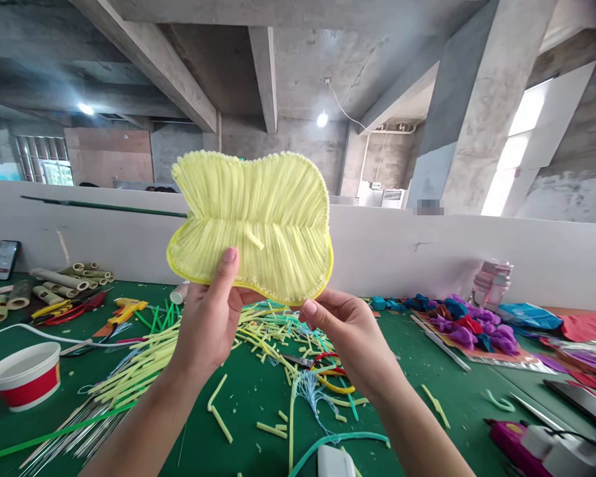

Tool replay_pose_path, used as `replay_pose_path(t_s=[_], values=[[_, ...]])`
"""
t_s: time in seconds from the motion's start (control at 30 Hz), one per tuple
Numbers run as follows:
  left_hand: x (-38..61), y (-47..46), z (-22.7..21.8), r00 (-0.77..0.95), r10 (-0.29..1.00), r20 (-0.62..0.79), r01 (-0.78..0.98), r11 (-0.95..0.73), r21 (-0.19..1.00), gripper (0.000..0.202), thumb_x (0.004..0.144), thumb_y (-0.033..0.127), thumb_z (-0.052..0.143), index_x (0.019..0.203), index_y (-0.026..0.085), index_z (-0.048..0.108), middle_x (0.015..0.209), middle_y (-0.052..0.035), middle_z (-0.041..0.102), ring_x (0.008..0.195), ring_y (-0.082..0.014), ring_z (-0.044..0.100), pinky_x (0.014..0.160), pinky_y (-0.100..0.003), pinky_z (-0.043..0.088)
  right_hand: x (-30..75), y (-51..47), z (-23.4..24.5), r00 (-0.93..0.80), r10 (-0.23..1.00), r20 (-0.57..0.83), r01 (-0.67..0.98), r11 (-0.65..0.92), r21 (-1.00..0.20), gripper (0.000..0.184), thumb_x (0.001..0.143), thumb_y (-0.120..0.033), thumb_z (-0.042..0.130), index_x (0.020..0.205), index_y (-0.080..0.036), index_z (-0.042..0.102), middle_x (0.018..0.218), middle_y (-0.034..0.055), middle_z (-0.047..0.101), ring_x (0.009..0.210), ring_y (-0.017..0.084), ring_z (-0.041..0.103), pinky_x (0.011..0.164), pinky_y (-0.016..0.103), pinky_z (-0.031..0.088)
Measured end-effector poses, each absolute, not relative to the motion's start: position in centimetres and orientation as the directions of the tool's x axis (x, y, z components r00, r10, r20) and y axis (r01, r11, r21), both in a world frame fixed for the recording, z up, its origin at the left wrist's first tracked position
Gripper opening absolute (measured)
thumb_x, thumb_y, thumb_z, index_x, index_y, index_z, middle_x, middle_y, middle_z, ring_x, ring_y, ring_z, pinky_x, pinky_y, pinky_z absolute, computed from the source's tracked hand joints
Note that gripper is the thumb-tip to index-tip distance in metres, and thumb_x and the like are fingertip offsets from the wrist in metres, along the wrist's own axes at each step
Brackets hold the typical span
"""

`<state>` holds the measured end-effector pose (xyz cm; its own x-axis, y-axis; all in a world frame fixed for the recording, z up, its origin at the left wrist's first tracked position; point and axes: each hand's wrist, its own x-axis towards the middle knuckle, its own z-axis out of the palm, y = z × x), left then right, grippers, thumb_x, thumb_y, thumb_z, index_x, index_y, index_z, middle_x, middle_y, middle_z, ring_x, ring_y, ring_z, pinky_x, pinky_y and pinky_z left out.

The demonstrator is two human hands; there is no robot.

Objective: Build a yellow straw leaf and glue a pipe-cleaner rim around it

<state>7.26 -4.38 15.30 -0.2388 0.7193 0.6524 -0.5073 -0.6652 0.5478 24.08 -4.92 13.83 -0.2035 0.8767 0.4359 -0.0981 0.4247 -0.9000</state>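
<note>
Head view, near to far: two bare forearms rise from the lower edge of the frame and meet on a pale yellow leaf-shaped piece (252, 222) of close-packed fuzzy stems, held up at chest height above a green table (248, 404). The left hand (209, 317) grips the piece's lower edge left of centre, thumb pressed flat on the near face and the other fingers hidden behind it. The right hand (350, 331) pinches the lower right rim, thumb tip on the bright yellow border. The piece lies above and just beyond both hands, its long axis running left to right along a central rib, with a short loose stub (253, 236) standing out near the middle. Both hands touch it; the left reaches further onto its face. Below lie cut yellow and green stem scraps (265, 331), with scissors (322, 368) partly hidden under the right wrist. Farther left stand a red-and-white paper cup (24, 374) and a yellow glue gun (126, 308); farther right, a purple and blue heap (469, 328). The piece's back face cannot be seen.
</note>
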Motion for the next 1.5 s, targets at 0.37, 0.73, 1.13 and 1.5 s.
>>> replay_pose_path(t_s=[0.37, 0.73, 1.13, 1.5], values=[[7.4, -4.5, 15.2, -0.157, 0.787, 0.597, -0.579, -0.563, 0.59, 0.046, 0.088, 0.035, 0.066, 0.132, 0.027, 0.058, 0.125, -0.0071, 0.068, 0.11, -0.0281, 0.068, 0.075, -0.032, 0.063, 23.7, -4.8, 13.3, -0.1, 0.871, 0.481, -0.084, 0.474, -0.876, 0.027, 0.077, -0.047, 0.075, 0.076, -0.02, 0.074, 0.072, 0.0023, 0.069, 0.068, 0.013, 0.056, 0.066, 0.027, 0.044], [8.2, -4.1, 14.6, -0.191, 0.764, 0.616, -0.582, -0.593, 0.556, 0.04, 0.088, 0.032, 0.069, 0.127, 0.033, 0.06, 0.126, -0.0022, 0.069, 0.112, -0.0259, 0.067, 0.076, -0.032, 0.064, 23.2, -5.0, 13.2, -0.093, 0.888, 0.45, -0.18, 0.43, -0.885, 0.027, 0.076, -0.046, 0.076, 0.073, -0.019, 0.073, 0.07, 0.001, 0.067, 0.064, 0.012, 0.053, 0.066, 0.027, 0.043], [8.7, -4.5, 14.4, -0.215, 0.721, 0.658, -0.551, -0.646, 0.528, 0.046, 0.085, 0.035, 0.072, 0.13, 0.033, 0.059, 0.117, -0.0032, 0.072, 0.113, -0.0262, 0.067, 0.085, -0.035, 0.062, 23.2, -5.0, 12.8, -0.1, 0.89, 0.444, -0.256, 0.409, -0.876, 0.028, 0.078, -0.047, 0.074, 0.076, -0.019, 0.073, 0.074, 0.0019, 0.067, 0.069, 0.012, 0.051, 0.068, 0.027, 0.04], [9.6, -5.5, 14.4, -0.301, 0.671, 0.678, -0.5, -0.716, 0.487, 0.047, 0.085, 0.034, 0.073, 0.13, 0.035, 0.06, 0.121, -0.0011, 0.071, 0.122, -0.0244, 0.06, 0.096, -0.035, 0.056, 22.9, -5.4, 12.9, -0.102, 0.883, 0.458, -0.332, 0.404, -0.852, 0.021, 0.074, -0.04, 0.08, 0.076, -0.02, 0.074, 0.069, -0.0003, 0.066, 0.066, 0.01, 0.055, 0.065, 0.024, 0.044]])
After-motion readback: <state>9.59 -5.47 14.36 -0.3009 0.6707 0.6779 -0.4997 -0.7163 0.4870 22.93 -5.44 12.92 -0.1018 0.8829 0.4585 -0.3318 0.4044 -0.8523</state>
